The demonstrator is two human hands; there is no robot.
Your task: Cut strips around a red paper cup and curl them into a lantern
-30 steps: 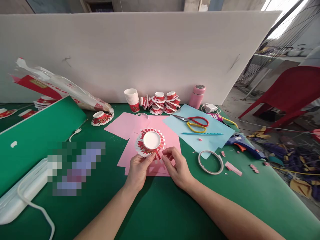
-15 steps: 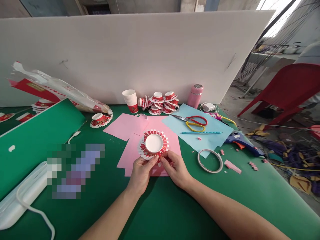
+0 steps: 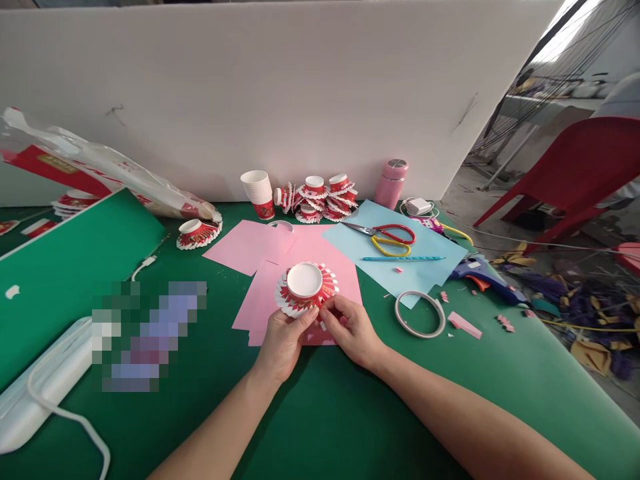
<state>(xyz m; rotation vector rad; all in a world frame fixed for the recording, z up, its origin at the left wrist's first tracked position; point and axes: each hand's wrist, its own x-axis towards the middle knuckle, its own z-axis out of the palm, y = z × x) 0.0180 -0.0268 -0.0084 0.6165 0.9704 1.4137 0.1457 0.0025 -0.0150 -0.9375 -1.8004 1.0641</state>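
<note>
A paper cup [image 3: 305, 281] with its wall cut into red-and-white strips fanned out round the white base is held above pink paper sheets [image 3: 250, 303]. My left hand [image 3: 286, 340] is closed on the near edge of the fringe, thumb on top. Just to the right, my right hand [image 3: 350, 330] pinches a strip at the cup's near right edge; the fingertips partly hide that strip. The base faces up and leans slightly. Behind it stand several more cut paper cups [image 3: 313, 190] in a pile, beside a stack of uncut cups [image 3: 257, 193].
Scissors [image 3: 387, 237] and a blue pencil-like stick [image 3: 404, 259] lie on blue paper [image 3: 435, 247]. Right of my hands are a tape roll [image 3: 397, 315], pink scraps [image 3: 465, 325] and a blue glue gun [image 3: 487, 279]. A pink bottle [image 3: 391, 185] stands behind. Leftward lie another cut cup [image 3: 199, 233] and a white power strip [image 3: 45, 383].
The view has tipped down a little. The cup's base has tilted and shifted slightly left, while both hands keep their hold at the fringe's near edge.
</note>
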